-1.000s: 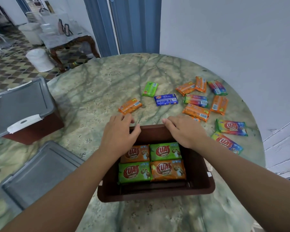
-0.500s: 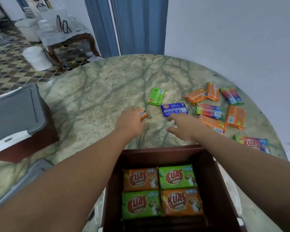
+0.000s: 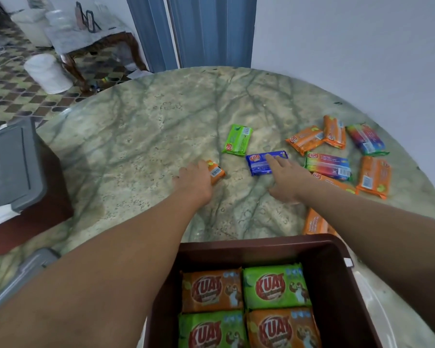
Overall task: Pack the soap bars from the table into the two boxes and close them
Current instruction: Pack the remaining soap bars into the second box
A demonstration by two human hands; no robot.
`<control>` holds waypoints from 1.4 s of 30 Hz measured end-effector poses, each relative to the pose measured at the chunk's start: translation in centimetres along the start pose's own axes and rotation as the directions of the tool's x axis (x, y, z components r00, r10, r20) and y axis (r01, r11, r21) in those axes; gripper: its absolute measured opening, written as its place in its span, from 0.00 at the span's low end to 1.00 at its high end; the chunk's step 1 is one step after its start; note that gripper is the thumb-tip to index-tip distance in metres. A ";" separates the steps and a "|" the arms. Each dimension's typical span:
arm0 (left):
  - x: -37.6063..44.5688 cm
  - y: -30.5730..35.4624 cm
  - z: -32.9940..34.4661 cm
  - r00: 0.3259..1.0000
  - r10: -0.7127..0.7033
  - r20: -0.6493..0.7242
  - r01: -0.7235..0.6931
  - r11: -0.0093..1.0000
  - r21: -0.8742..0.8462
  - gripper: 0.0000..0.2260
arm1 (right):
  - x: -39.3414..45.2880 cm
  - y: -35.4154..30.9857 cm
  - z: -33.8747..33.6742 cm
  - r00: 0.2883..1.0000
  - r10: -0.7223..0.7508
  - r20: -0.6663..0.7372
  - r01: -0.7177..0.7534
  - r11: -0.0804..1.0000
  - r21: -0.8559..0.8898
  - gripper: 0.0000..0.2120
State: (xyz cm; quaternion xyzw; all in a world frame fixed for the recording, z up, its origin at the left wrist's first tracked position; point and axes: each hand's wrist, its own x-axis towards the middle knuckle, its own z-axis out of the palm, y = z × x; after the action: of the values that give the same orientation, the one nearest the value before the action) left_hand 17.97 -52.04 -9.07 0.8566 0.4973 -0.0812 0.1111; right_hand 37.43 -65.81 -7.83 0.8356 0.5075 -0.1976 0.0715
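My left hand (image 3: 195,178) lies over an orange soap bar (image 3: 217,172) on the marble table, fingers curled round its near end; only the barcode end shows. My right hand (image 3: 284,179) reaches out with straight fingers, its fingertips touching a blue soap bar (image 3: 258,164). A green bar (image 3: 237,140) lies just beyond, between the two hands. The open brown box (image 3: 261,241) stands at the near edge and holds several orange and green bars, such as one green bar (image 3: 274,286). More orange bars (image 3: 305,139) and rainbow bars (image 3: 328,165) are scattered at the right.
A second brown box (image 3: 35,222) with a grey lid (image 3: 8,159) on it stands at the left edge. Another grey lid (image 3: 18,280) lies flat at the lower left. A white wall runs close behind the table's right side. An orange bar (image 3: 314,222) lies just beyond the open box.
Both hands left the open box's far rim and reached forward across the table. The left one came down on the orange bar, the right one onto the blue bar.
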 end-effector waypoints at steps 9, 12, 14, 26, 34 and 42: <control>-0.7 0.2 -0.6 0.995 0.021 0.100 -0.015 0.998 -0.065 0.31 | 0.2 -2.1 -0.4 0.991 0.127 -0.047 -0.129 0.991 -0.038 0.37; -1.6 0.0 -0.5 0.996 0.035 0.088 -0.024 0.992 -0.123 0.32 | -0.3 -2.3 -0.4 0.986 0.158 -0.055 -0.157 0.988 0.009 0.39; -2.3 -0.1 -0.6 0.997 0.043 0.069 -0.030 0.983 -0.182 0.32 | -0.8 -2.4 -0.2 0.989 0.148 -0.028 -0.146 0.987 0.060 0.43; -8.3 0.2 -5.4 0.955 0.195 -0.224 -0.220 0.971 -0.093 0.27 | -7.0 -5.1 -2.3 0.959 0.023 -0.283 0.070 0.946 0.315 0.34; -16.4 -0.4 -7.4 0.884 0.274 -0.378 -0.340 0.933 -0.119 0.28 | -14.3 -5.7 -2.1 0.842 -0.055 -0.537 0.226 0.939 0.258 0.34; -24.3 -2.1 -5.0 0.848 0.365 -0.386 -0.403 0.915 -0.021 0.34 | -22.0 -4.7 1.7 0.836 -0.237 -0.495 0.368 0.911 0.185 0.36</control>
State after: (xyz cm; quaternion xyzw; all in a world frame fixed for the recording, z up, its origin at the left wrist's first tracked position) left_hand 4.34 -70.00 1.55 0.9314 0.3313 0.1324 0.0715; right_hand 23.91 -82.12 -0.12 0.7682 0.6043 -0.0698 -0.1995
